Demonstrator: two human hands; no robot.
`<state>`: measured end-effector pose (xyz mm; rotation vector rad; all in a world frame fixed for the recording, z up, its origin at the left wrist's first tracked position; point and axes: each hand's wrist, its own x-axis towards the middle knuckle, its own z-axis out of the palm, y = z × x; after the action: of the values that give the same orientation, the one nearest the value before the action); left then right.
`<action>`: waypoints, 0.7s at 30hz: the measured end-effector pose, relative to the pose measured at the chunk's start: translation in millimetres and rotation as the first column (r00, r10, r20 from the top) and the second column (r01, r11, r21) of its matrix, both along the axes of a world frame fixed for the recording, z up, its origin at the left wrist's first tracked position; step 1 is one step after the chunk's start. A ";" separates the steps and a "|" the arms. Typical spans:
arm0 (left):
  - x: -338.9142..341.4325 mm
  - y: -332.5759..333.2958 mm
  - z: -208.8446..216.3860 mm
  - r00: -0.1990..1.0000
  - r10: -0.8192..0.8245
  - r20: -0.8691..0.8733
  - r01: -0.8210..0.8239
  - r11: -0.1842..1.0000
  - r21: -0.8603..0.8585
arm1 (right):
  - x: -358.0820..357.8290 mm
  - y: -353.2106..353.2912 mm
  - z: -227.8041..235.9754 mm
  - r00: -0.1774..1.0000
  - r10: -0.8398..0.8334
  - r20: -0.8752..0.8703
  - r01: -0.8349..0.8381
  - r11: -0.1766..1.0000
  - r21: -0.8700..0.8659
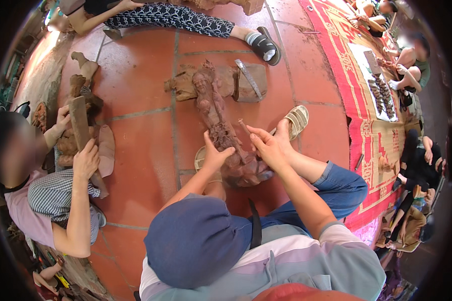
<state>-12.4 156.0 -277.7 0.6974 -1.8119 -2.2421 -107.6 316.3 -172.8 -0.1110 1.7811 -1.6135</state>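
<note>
While the left hand (217,157) clasps the carving (206,98), likely to steady it, the right hand (268,147) pinches a slim tool (243,126). Wood block (184,85) under far end probably props it.

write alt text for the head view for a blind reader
A person's left hand rests on a carved brown figure over a red tiled floor; the right hand holds a slim tool near it. At left, a co-worker grips a long brown piece.
</note>
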 end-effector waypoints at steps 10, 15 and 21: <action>-33.4 -59.6 37.6 0.967 -0.113 0.228 -0.012 0.874 0.486 | 23.7 6.1 -31.0 0.938 0.007 -0.347 0.029 0.995 0.098; -45.8 -49.1 29.6 0.994 -0.053 0.098 -0.011 0.827 0.562 | 34.4 -11.5 -34.9 0.984 -0.129 0.120 0.147 0.976 -0.158; -62.4 -30.3 47.1 0.987 -0.132 0.089 0.090 0.925 0.370 | 36.8 0.2 -31.5 0.993 -0.102 -0.061 0.106 0.992 0.071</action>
<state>-74.8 125.8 -230.6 0.8153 -1.5233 -2.7060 -70.8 316.5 -204.3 -0.0303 1.9164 -1.6287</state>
